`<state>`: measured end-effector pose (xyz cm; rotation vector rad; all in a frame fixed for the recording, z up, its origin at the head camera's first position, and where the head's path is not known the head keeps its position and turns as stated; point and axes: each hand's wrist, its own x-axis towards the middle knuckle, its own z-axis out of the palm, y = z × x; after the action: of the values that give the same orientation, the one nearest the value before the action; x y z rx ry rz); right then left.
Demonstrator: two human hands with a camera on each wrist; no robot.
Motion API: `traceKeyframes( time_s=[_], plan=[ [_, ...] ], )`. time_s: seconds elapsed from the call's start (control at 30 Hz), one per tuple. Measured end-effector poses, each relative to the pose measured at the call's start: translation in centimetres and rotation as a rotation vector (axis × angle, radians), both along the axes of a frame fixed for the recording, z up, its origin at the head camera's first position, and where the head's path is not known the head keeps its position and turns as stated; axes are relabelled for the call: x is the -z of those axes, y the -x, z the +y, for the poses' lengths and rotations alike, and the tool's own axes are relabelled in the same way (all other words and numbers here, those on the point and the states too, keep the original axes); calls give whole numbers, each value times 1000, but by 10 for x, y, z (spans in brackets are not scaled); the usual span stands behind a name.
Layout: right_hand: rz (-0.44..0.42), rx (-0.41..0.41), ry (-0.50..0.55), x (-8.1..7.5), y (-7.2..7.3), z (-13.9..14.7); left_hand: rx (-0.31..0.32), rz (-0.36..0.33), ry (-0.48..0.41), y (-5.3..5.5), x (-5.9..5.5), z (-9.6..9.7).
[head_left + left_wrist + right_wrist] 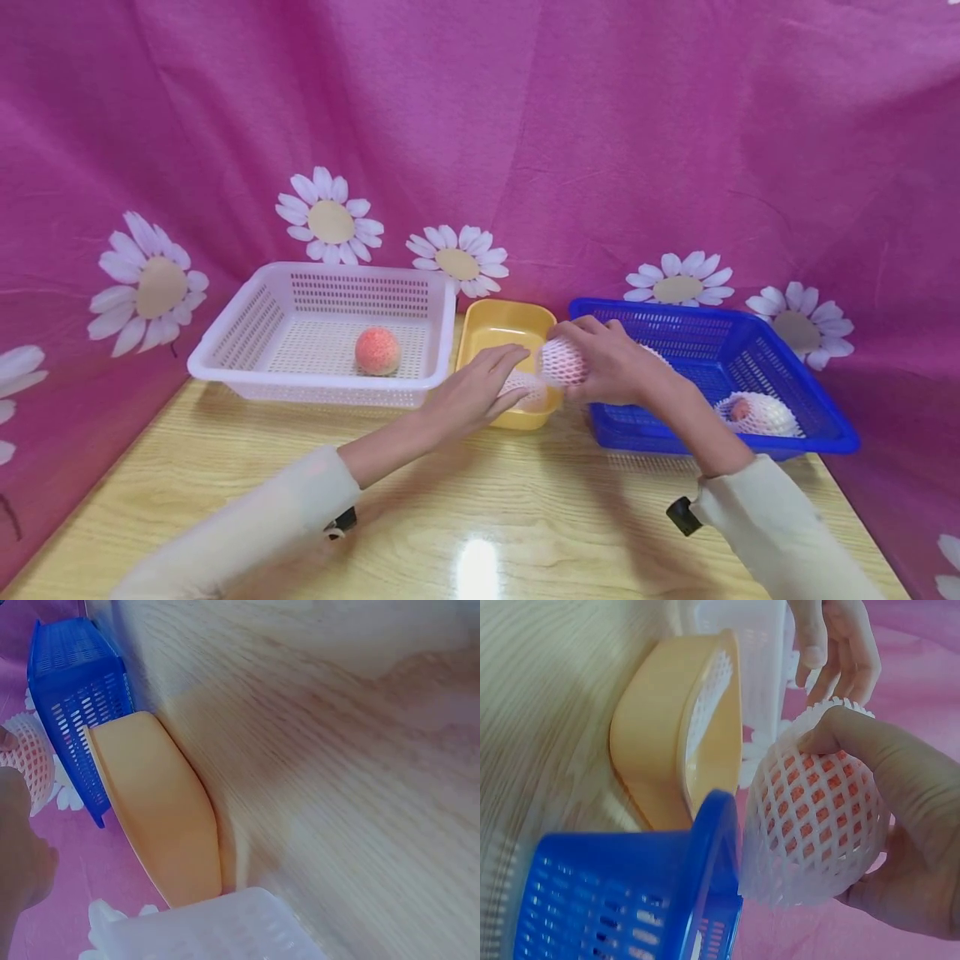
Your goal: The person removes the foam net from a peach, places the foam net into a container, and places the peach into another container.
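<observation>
My right hand [611, 362] grips a peach in a white foam net [817, 817] above the gap between the yellow tray [506, 312] and the blue basket [600, 433]. Orange-pink skin shows through the mesh. My left hand [476, 387] hovers over the yellow tray, fingers extended and apart from the netted peach. A loose white foam net [528, 392] lies in that tray, partly hidden by the left hand. One bare peach [378, 351] sits in the white basket [262, 379]. Inside the blue basket rests another netted peach [761, 414]; a further bit of white net shows behind my right hand.
The white basket, yellow tray and blue basket stand in a row on a wooden table [450, 517]. A magenta cloth with daisies [525, 150] hangs right behind them. Wood surface extends in front of the containers, under my forearms.
</observation>
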<state>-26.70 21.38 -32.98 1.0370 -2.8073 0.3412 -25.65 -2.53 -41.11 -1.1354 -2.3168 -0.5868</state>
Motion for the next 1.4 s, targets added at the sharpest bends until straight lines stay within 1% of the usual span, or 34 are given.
traceKeyframes(
  time_s=[0.07, 0.27, 0.5, 0.63, 0.77, 0.93, 1.0, 1.17, 1.3, 1.4],
  plan=[
    [-9, 7, -1, 1, -2, -4, -6, 0, -15, -2, 1, -3],
    [-47, 21, -4, 4, -9, -14, -20, 2, -23, -5, 3, -11],
    [-54, 13, -13, 10, -16, -23, 2, -30, -45, -11, 4, -16],
    [-52, -3, -9, 13, -21, -26, 0, -44, -45, -15, 5, -17],
    [-55, -14, -30, 15, -25, -30, 1, -38, -33, -19, 7, -18],
    [-77, 5, -56, 17, -31, -32, 9, -30, -20, -22, 9, -20],
    [-83, 16, -59, 18, -33, -33, 17, -36, -20, -22, 9, -21],
    [-91, 19, -50, 23, -36, -33, 50, -51, -20, -23, 13, -22],
    [-89, 4, -24, 28, -38, -32, 63, -48, -8, -25, 17, -24],
    [-86, -22, -14, 31, -39, -32, 50, -77, 12, -28, 20, -25]
  ],
)
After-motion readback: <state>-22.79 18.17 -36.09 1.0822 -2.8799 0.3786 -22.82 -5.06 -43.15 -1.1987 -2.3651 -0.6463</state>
